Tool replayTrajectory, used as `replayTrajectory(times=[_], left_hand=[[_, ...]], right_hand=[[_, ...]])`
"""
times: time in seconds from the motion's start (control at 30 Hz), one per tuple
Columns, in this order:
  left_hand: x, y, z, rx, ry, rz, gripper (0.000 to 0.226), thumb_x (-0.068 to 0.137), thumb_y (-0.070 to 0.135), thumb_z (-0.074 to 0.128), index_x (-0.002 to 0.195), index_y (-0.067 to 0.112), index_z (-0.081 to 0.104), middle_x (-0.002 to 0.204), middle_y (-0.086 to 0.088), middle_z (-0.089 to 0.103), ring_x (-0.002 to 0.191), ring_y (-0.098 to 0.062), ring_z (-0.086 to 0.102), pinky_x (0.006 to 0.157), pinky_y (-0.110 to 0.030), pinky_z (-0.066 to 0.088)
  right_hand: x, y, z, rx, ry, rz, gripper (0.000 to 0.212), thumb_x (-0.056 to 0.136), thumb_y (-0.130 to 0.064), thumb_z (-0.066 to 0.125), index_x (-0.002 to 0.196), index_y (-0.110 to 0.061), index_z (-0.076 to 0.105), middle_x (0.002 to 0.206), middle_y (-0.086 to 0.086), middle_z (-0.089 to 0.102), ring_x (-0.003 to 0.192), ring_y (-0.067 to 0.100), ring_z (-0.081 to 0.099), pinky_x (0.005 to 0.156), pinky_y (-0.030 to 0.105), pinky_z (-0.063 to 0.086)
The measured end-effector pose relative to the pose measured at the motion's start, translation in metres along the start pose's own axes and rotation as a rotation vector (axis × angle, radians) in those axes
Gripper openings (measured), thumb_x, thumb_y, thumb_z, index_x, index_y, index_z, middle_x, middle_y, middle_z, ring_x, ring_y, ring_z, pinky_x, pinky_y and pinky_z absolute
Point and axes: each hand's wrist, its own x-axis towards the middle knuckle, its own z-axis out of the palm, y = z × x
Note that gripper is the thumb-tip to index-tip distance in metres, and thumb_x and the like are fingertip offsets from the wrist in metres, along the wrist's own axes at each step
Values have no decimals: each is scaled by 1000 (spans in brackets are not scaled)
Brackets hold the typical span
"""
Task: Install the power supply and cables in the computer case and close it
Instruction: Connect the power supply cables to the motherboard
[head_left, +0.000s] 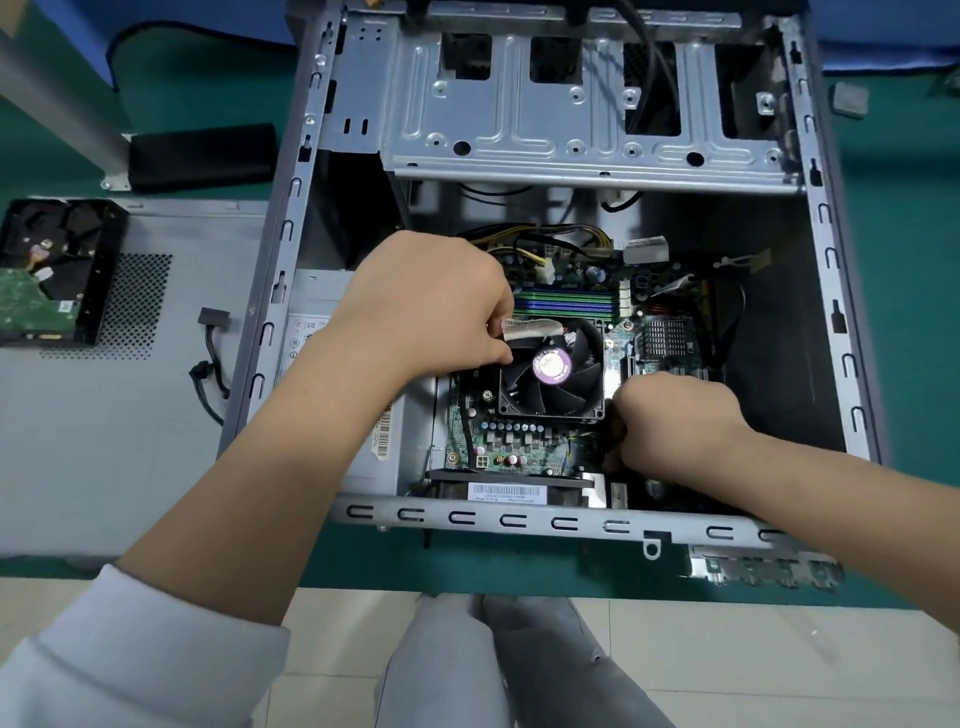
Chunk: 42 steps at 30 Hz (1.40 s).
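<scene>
Head view: looks about midway. Case (826, 218) lying open on green mat (171, 93), side panel (104, 415) off and flat to its left with a hard drive (47, 275) on top. Power supply (332, 332) seated along the case's left wall, label up. Yellow and black cables (530, 236) already reaching the board's (519, 441) far edge. Left hand (431, 306) curled at the fan's (553, 371) far-left corner, pinching a taped cable end (532, 327). Right hand (675, 426) closed round a black connector (615, 431) just right of the fan, low on the board; seated or not, cannot tell. Probably left: finishing plugs, tidying leads, drive, closing panel
</scene>
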Motion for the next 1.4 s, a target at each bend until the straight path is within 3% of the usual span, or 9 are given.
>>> replayTrajectory(times=[0.27,0.4,0.5,0.7,0.83,0.93,1.07,1.17,1.4], left_hand=[[-1,1,-6,-28,-51,10,33,65,71,65,75,40,64,96,15,66,90,-12,61,68,-30,45],[-1,1,-5,-48,-46,4,41,60,73,65,83,40,70,96,16,67,88,-11,60,67,-29,43],[-2,1,-6,-46,-50,-4,39,61,73,65,82,41,70,95,15,67,88,-11,60,69,-31,46],[-3,3,-7,-62,-50,-21,24,66,65,66,78,45,69,93,15,66,88,-11,60,68,-31,45],[-3,4,-8,-49,-66,-18,22,70,62,64,85,47,69,95,14,66,91,-11,60,71,-32,46],[-3,4,-9,-36,-68,-25,17,72,55,60,84,46,68,96,13,66,91,-13,60,71,-32,46],[-3,5,-11,-19,-66,-31,19,73,49,65,60,42,53,90,11,67,86,-13,61,65,-29,41],[-5,5,-12,0,-105,-26,14,71,54,69,69,41,62,88,14,66,88,-8,59,65,-29,40],[-2,-2,-20,-241,-181,-113,22,80,23,55,83,41,68,79,17,62,72,-3,54,64,-26,41]], right_hand=[[1,13,-15,38,-41,-113,20,79,-42,69,88,-25,63,85,-6,61,83,18,57,66,28,46],[-7,28,-50,544,136,-222,18,70,-38,78,79,-31,64,74,-13,67,63,0,59,59,15,47],[-16,19,-67,837,19,-384,31,65,-33,79,92,-33,64,78,-15,69,63,4,62,62,16,48],[-17,8,-63,960,74,-442,15,75,-19,77,86,-28,72,71,-10,70,61,4,61,60,8,46],[-16,2,-59,1014,-27,-525,12,84,-10,67,90,-21,68,75,-6,73,63,13,66,66,18,52],[-12,-3,-58,922,19,-598,15,86,-13,66,92,-24,59,78,-10,71,62,7,63,61,15,49],[-7,-8,-58,309,250,-814,31,87,-30,63,109,-49,50,92,-27,58,73,-3,52,57,24,41],[-5,-6,-59,53,352,-933,31,88,-24,63,113,-42,59,101,-23,62,80,1,56,49,19,32],[5,-9,-57,-18,429,-1054,12,84,-15,68,92,-23,66,87,-11,66,87,18,60,53,32,49]])
